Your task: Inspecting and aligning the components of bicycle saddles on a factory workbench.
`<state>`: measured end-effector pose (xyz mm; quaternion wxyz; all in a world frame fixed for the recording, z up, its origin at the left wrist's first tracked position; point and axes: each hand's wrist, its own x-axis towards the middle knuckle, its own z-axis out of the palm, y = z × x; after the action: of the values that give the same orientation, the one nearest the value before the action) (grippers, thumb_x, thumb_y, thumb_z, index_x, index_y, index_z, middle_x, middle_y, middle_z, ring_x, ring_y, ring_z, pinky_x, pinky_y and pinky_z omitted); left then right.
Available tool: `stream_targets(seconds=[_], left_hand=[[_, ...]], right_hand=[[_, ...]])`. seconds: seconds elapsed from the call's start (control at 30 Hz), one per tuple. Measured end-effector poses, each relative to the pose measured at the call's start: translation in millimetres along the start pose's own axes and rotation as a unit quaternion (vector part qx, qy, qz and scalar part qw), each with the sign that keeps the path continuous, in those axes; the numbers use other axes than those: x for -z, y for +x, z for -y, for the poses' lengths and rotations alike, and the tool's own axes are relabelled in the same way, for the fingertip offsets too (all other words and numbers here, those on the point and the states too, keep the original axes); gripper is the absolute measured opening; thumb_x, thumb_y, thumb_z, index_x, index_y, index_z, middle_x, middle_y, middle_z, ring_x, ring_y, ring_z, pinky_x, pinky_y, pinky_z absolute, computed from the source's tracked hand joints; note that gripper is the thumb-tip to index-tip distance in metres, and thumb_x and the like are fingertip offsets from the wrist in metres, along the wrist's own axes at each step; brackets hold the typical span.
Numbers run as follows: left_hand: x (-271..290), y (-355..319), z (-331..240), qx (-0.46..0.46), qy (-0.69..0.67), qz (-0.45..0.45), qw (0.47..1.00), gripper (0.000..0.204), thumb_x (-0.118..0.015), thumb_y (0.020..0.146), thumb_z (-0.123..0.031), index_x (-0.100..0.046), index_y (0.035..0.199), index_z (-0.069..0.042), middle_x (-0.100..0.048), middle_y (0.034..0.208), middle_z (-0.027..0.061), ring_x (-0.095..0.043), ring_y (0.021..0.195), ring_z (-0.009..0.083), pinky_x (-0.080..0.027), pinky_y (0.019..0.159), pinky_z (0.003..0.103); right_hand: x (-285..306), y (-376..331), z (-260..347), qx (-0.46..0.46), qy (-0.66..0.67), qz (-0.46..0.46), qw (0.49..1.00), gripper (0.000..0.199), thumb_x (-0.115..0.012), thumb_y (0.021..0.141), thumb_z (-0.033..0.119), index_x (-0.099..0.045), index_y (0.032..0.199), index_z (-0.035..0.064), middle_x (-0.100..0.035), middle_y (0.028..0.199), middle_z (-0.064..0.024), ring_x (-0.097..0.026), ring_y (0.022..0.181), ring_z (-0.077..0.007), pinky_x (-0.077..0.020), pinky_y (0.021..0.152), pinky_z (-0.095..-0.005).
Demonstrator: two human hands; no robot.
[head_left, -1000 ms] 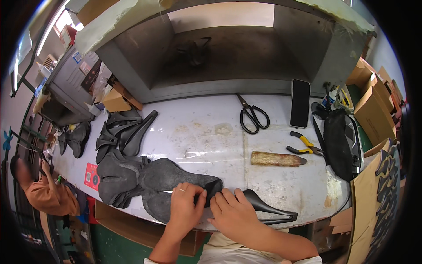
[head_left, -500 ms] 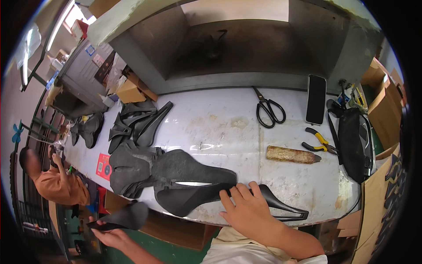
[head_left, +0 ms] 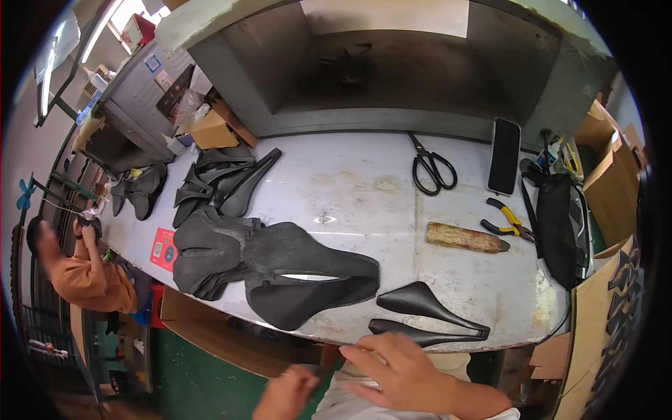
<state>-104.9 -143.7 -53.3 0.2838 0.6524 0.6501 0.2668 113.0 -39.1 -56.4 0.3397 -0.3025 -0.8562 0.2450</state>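
A large black saddle-shaped cover (head_left: 308,269) lies flat near the table's front edge, overlapping a stack of similar black covers (head_left: 210,255) to its left. Two narrow black pointed pieces (head_left: 420,301) (head_left: 423,331) lie to its right at the edge. My right hand (head_left: 402,371) hovers just in front of the table edge below those pieces, fingers spread and holding nothing. My left hand (head_left: 287,393) is lower, below the table edge and blurred; I cannot tell whether it grips anything.
The grey table (head_left: 350,189) also carries scissors (head_left: 432,168), a dark phone (head_left: 505,155), yellow-handled pliers (head_left: 509,222), a brown wooden tool (head_left: 465,238), a black bag (head_left: 560,224) and more black covers (head_left: 224,178). A person in orange (head_left: 87,276) sits at the left. Cardboard boxes (head_left: 609,189) line the right.
My right hand has lifted off the narrow black pieces and drawn back to the table edge. My left hand has swung in from the lower left; the dark piece it held is out of sight.
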Motion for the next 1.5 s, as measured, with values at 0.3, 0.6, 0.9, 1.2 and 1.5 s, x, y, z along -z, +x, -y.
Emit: stream_targets(seconds=[0.3,0.6,0.9,1.2,1.5], left_hand=[[-50.3,70.4,-50.8,-0.210,-0.251,0.306,0.894,0.029,-0.070,0.086,-0.018,-0.054,0.104,-0.002,-0.064,0.076,0.0162,-0.063,0.060,0.0355,-0.048,0.053,0.040],[-92.2,71.3,-57.5,0.186,-0.717,0.195,0.643,0.094,-0.070,0.073,0.000,-0.017,0.150,-0.010,-0.054,0.126,0.0216,-0.063,0.105,0.0339,-0.052,0.088,0.040],[-60.5,86.8,-66.2,-0.175,-0.297,0.117,0.931,0.033,-0.075,0.081,-0.012,-0.067,0.108,0.005,-0.067,0.097,0.0205,-0.065,0.080,0.0273,-0.050,0.073,0.038],[-79.5,126.0,-58.0,-0.086,-0.073,0.115,0.987,0.076,-0.084,0.055,-0.009,-0.061,0.126,0.002,-0.061,0.089,0.0056,-0.051,0.074,0.0138,-0.040,0.065,0.024],[-80.5,124.2,-48.5,-0.030,-0.116,0.091,0.989,0.082,-0.084,0.050,-0.014,-0.061,0.127,0.002,-0.052,0.079,0.0001,-0.044,0.073,0.0119,-0.034,0.064,0.024]], right_hand=[[81.3,-65.4,-24.4,-0.152,0.316,0.242,0.905,0.024,-0.077,0.081,0.016,-0.058,0.072,0.0034,-0.057,0.059,-0.0101,-0.056,0.048,-0.0298,-0.0452,0.045,-0.0342],[123.4,-128.2,-23.7,-0.094,0.472,-0.245,0.842,0.037,-0.087,0.066,0.012,-0.055,0.059,-0.0036,-0.048,0.047,-0.0126,-0.047,0.036,-0.0241,-0.0324,0.035,-0.0345],[119.9,-144.3,-25.3,-0.189,0.424,-0.367,0.806,0.045,-0.091,0.054,0.008,-0.048,0.042,-0.0008,-0.045,0.037,-0.0104,-0.044,0.028,-0.0250,-0.0368,0.031,-0.0349],[102.6,-141.1,-75.4,-0.530,0.224,-0.207,0.791,0.012,-0.074,0.081,-0.001,-0.062,0.077,-0.0022,-0.062,0.061,-0.0029,-0.057,0.051,-0.0043,-0.0440,0.045,-0.0185],[99.9,-141.4,-77.1,-0.546,0.219,-0.190,0.786,0.018,-0.075,0.081,0.002,-0.060,0.073,-0.0046,-0.055,0.058,-0.0009,-0.056,0.053,-0.0046,-0.0417,0.045,-0.0205]])
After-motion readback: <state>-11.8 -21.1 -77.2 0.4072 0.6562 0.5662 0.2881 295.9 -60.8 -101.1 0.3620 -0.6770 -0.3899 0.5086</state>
